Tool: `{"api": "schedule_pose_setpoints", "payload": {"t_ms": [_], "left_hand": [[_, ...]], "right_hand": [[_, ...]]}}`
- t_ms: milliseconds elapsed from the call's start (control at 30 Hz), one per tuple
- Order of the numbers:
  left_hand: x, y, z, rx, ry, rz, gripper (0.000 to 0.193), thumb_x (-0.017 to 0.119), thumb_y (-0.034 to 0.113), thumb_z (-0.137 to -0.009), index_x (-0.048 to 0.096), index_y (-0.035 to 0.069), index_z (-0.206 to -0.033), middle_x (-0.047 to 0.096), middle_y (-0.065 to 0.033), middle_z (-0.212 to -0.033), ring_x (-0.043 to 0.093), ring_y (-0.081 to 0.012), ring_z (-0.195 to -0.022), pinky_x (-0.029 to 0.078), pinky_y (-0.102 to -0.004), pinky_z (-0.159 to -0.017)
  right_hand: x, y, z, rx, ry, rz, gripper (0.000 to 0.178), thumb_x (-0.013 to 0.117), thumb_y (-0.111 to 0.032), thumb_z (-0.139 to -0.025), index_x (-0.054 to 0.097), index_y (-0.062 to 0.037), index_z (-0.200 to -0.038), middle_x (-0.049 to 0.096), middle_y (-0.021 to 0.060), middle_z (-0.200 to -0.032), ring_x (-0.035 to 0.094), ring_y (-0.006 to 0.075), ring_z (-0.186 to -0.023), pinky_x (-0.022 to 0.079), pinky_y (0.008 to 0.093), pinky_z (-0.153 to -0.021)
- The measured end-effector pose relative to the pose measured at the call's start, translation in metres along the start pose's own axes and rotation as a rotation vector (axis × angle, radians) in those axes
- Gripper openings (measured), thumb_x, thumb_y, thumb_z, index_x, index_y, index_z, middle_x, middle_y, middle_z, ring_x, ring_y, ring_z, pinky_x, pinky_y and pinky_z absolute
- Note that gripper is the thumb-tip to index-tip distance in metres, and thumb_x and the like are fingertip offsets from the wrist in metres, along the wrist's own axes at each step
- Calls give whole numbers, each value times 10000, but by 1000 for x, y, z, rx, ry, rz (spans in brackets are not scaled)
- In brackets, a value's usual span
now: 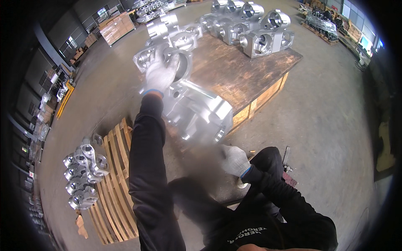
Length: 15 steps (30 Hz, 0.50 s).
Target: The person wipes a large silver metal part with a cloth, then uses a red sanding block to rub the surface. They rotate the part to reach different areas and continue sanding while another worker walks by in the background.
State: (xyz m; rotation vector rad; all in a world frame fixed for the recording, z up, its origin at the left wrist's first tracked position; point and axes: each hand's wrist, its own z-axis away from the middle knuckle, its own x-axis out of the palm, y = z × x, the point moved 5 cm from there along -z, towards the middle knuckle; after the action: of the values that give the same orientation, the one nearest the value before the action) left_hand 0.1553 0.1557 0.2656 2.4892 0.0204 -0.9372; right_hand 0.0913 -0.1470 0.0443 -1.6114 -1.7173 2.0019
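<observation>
A large silver machined metal part (pixel 197 111), with round bores and a broad smooth body, lies at the near left edge of the wooden-topped table (pixel 234 67). My left hand (pixel 161 75), in a white glove, grips the ring-shaped far end of this part, thumb apart from the fingers. My right hand (pixel 236 162), also gloved, is low beside the part's near end, above my leg. Its fingers look curled, but a grey blur covers their tips, and what they hold cannot be made out.
Several similar silver parts (pixel 268 35) stand along the table's far side. On the left floor, more metal parts (pixel 86 171) sit by a slatted wooden pallet (pixel 117 184). Stacked cartons (pixel 117 28) and a yellow pallet jack (pixel 65 98) are farther off.
</observation>
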Motion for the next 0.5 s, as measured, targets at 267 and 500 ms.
{"api": "schedule_pose_setpoints", "payload": {"t_ms": [267, 500], "left_hand": [[-2, 2, 2, -33, -70, 84, 602, 720, 385, -986, 540, 144, -1508, 524, -210, -1515, 493, -383, -1413, 438, -460, -1164], [0, -1, 0, 20, -25, -28, 598, 700, 418, -1001, 545, 145, -1509, 529, -214, -1507, 485, -377, -1420, 434, -452, -1173]], "right_hand": [[-76, -24, -45, -284, -128, 107, 316, 690, -337, -945, 787, -94, -1123, 726, 239, -871, 729, 410, -832, 598, 482, -747], [-71, 45, -55, 16, -124, -212, 330, 676, -238, -1049, 749, -3, -1268, 757, 73, -812, 707, 95, -759, 570, 300, -702]]}}
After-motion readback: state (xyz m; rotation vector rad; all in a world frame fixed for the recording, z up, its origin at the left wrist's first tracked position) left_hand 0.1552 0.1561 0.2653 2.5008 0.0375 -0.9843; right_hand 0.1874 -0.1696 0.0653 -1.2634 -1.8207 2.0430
